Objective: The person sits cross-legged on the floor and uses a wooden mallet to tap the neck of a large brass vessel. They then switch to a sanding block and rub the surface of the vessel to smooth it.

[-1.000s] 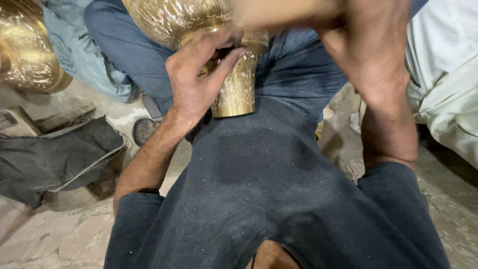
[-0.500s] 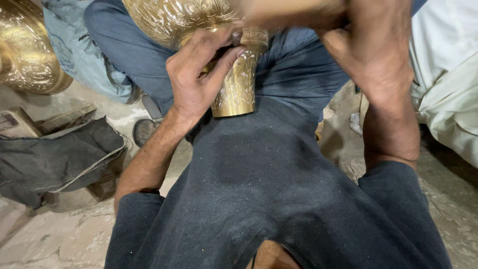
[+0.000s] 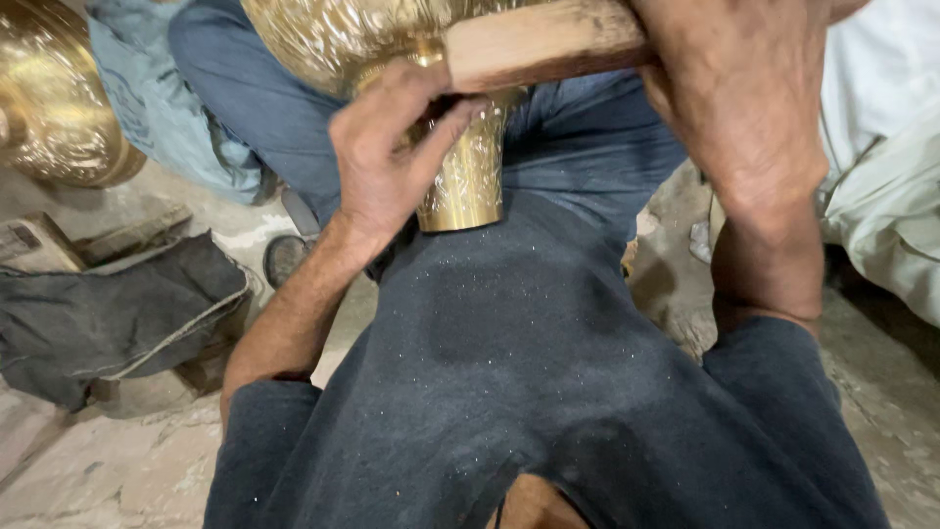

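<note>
An engraved brass vessel (image 3: 333,34) lies on my lap, its narrow neck (image 3: 470,181) pointing toward me. My left hand (image 3: 387,162) pinches a small dark tool against the neck, fingers closed around it. My right hand (image 3: 744,98) grips a wooden handle (image 3: 543,44) held across the vessel, just above the neck. My dark shirt (image 3: 509,333), dusted with fine metal specks, fills the lower part of the view.
A second brass vessel (image 3: 54,103) stands at the top left. A dark cloth bag (image 3: 113,313) lies on the stone floor at left beside wooden blocks (image 3: 44,240). A person in blue trousers (image 3: 245,98) sits opposite. White cloth (image 3: 881,186) lies at right.
The wooden handle in my right hand has come down and leftward, and is now plainly visible above the neck. My left hand stays on the neck.
</note>
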Demonstrator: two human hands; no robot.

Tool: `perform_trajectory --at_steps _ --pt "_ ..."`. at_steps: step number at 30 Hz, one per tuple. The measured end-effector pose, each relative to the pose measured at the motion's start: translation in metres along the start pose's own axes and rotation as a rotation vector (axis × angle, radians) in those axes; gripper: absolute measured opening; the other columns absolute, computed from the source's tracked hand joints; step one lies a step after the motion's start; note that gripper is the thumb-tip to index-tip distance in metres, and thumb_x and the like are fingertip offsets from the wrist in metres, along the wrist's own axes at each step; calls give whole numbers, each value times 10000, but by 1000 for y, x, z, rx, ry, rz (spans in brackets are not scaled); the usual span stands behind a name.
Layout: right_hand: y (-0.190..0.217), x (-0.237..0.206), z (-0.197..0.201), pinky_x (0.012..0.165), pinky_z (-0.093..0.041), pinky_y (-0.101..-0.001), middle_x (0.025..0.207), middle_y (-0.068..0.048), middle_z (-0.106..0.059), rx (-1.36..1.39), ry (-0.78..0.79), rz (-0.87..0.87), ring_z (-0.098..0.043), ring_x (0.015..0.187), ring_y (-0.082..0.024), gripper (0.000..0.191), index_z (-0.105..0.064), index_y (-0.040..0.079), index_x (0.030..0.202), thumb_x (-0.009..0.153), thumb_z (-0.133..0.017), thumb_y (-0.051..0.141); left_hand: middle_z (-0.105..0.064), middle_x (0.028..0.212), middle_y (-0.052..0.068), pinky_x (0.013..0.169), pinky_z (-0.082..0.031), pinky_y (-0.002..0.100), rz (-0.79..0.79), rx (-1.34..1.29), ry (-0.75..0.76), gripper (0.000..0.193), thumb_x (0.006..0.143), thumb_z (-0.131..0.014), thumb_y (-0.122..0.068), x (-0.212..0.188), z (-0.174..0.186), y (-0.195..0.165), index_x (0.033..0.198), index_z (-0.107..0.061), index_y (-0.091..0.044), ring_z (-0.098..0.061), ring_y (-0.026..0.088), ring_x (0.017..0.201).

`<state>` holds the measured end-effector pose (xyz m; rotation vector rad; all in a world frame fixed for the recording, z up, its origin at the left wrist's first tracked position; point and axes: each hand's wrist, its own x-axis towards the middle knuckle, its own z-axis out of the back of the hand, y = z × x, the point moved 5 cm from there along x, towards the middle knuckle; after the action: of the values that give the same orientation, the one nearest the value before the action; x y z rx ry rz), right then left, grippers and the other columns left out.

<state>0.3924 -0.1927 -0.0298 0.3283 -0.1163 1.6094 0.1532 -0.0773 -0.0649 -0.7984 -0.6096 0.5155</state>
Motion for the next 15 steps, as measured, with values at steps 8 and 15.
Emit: perform_trajectory --at_steps 8,15 --pt "-17 -22 -23 850 -421 -433 1065 -144 -550 260 -38 -108 -528 964 -291 335 -595 -17 1226 909 -703 -30 -714 1060 54 753 -615 259 -22 60 -21 397 1016 -881 -141 -2 1 -2 1337 -667 -49 -720 119 893" --pt "-14 -26 -22 856 -435 -442 1088 -147 -557 212 -32 -100 -544 982 -303 372 -594 -4 1256 904 -716 -24 -710 1013 52 752 -594 283 -6 54 9 405 995 -879 -116 3 2 -6 1343 -680 -61 -703 134 881"
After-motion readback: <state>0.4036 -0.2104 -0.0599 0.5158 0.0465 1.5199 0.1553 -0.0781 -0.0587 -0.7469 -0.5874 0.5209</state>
